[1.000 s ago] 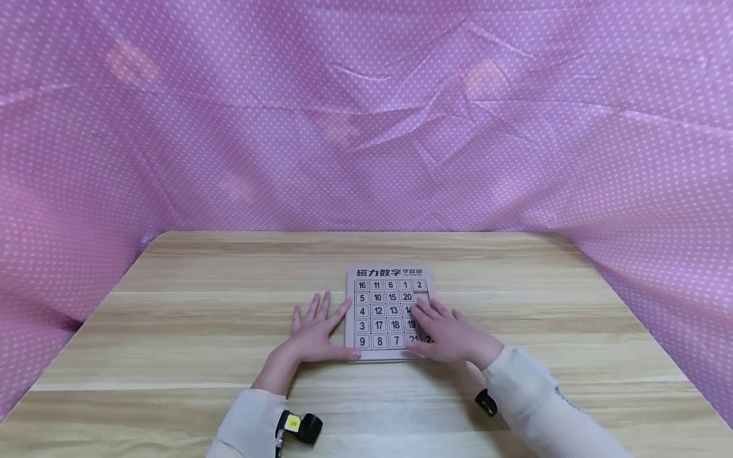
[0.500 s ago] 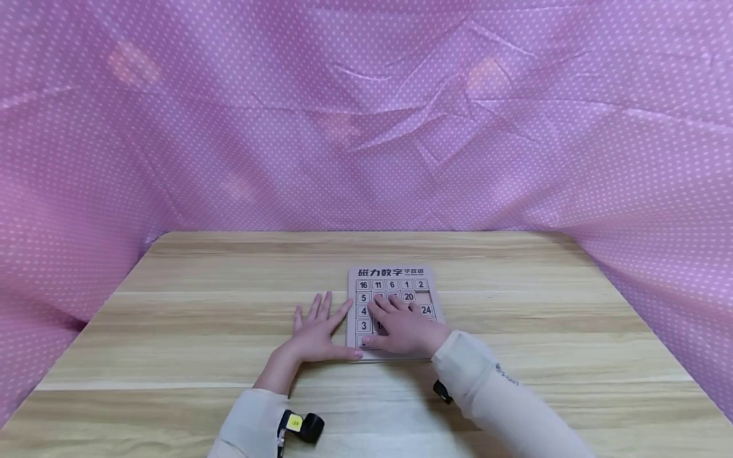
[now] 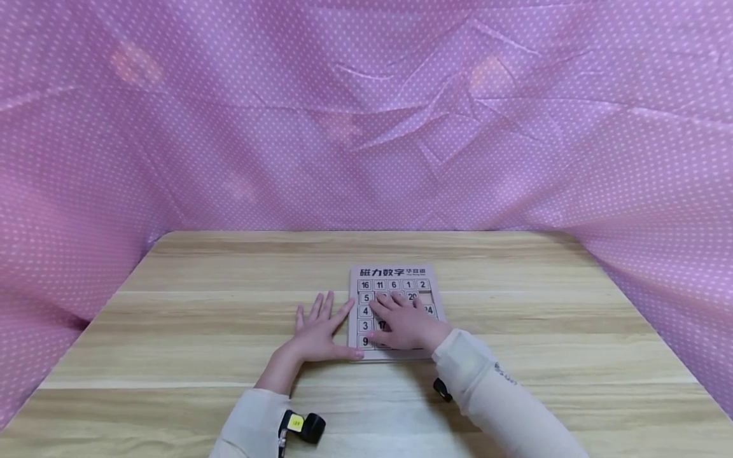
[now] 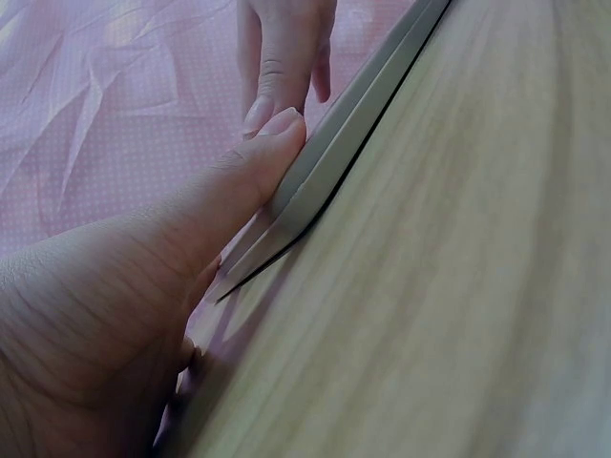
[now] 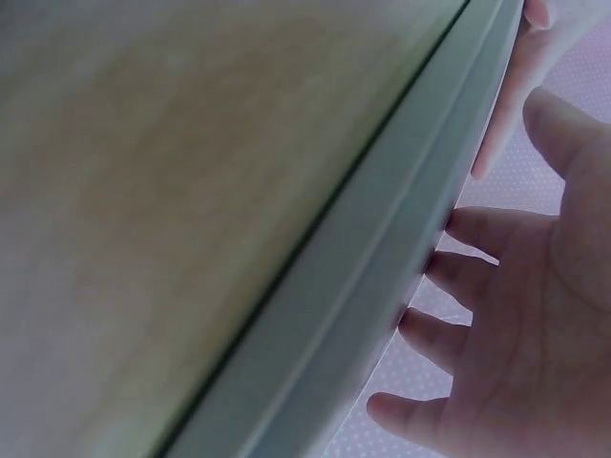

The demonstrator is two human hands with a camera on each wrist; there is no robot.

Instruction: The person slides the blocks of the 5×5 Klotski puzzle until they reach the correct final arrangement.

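A sliding number board [image 3: 395, 355] lies flat on the table, with numbered tiles and a bare slot at the right of its second row. My left hand [image 3: 314, 337] is spread at the board's left side, its thumb on the lower left corner. My right hand [image 3: 408, 324] lies over the middle and lower tiles with fingers spread, hiding several of them. In the right wrist view the fingertips of my right hand [image 5: 516, 305] touch the board's face. The left wrist view shows the thumb of my left hand [image 4: 124, 267] on the board's edge [image 4: 315, 181].
The wooden table [image 3: 200, 318] extends around the board on all sides. A pink dotted cloth [image 3: 366, 127] hangs behind the table and at both sides. Small black devices are strapped at both wrists, the left one [image 3: 312, 428] standing off the sleeve.
My right hand has moved left from the board's right edge over its middle. Tile 24 has shifted slightly right since half a second ago. My left hand has stayed at the left edge.
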